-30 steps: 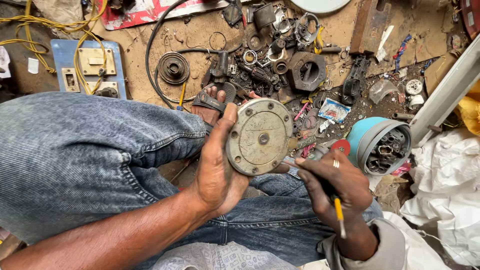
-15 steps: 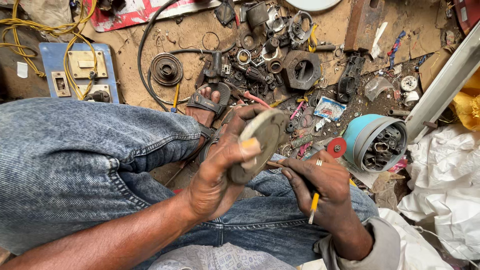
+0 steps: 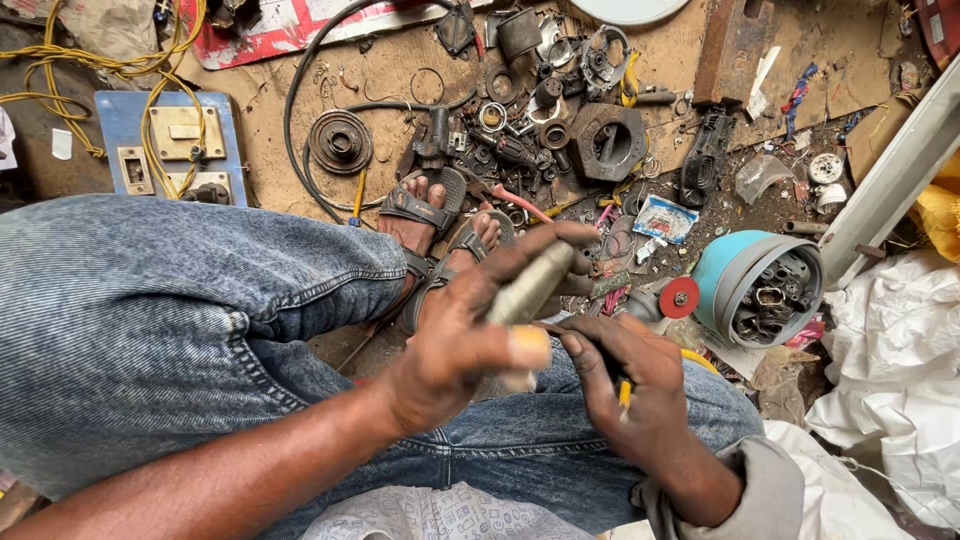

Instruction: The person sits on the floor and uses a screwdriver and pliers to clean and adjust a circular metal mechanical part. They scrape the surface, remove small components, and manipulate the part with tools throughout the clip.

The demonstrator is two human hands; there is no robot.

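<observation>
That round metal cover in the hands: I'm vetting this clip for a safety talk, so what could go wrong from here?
The round metal cover is held edge-on by the left hand above the sandalled feet; if it slips, it could land on bare toes. The right hand holds a yellow-handled tool close to the left thumb, so a slip might jab it. Loose metal parts crowd the floor, where a dropped small piece could get lost.

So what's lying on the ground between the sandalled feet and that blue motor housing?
In the head view, between the feet and the blue motor housing lie a small blue-and-white packet, pink bits and a red disc.
</observation>
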